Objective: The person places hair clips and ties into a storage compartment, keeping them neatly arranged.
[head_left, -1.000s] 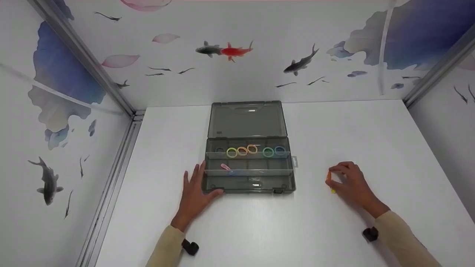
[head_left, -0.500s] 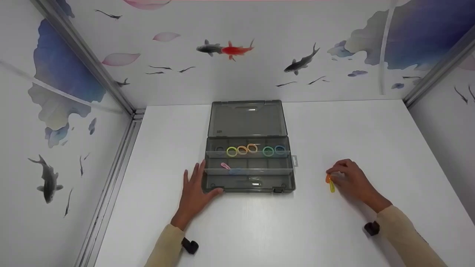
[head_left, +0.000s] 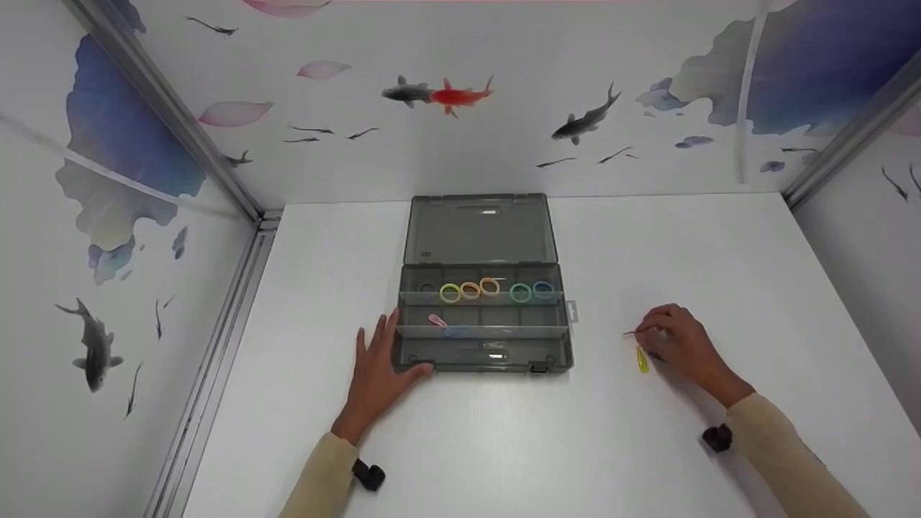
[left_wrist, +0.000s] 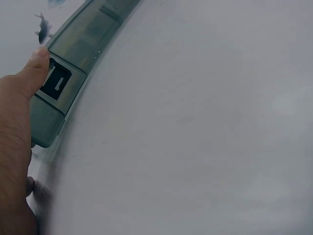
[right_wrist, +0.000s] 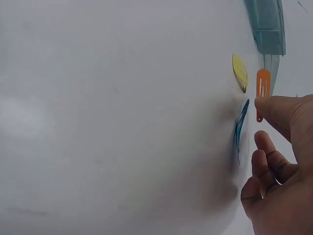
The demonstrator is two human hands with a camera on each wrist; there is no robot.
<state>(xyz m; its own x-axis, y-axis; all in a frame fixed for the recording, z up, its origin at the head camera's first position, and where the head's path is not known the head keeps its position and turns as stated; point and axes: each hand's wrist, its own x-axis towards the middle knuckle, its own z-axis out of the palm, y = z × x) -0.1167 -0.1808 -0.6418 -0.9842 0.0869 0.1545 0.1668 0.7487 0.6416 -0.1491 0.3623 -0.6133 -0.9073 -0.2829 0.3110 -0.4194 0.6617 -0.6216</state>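
Right hand [head_left: 680, 347] pinches orange clip [right_wrist: 262, 90], seemingly clear of table [head_left: 647, 252]; left hand [head_left: 375, 374] spread against box [head_left: 483, 327] corner.

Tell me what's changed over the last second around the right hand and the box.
The right hand has lifted the orange hair clip off the table and drawn slightly toward the box, pinching the clip by one end. The yellow clip now lies uncovered on the table, a blue clip beside it. The left hand stayed against the box's front left corner; the box's contents look unchanged.
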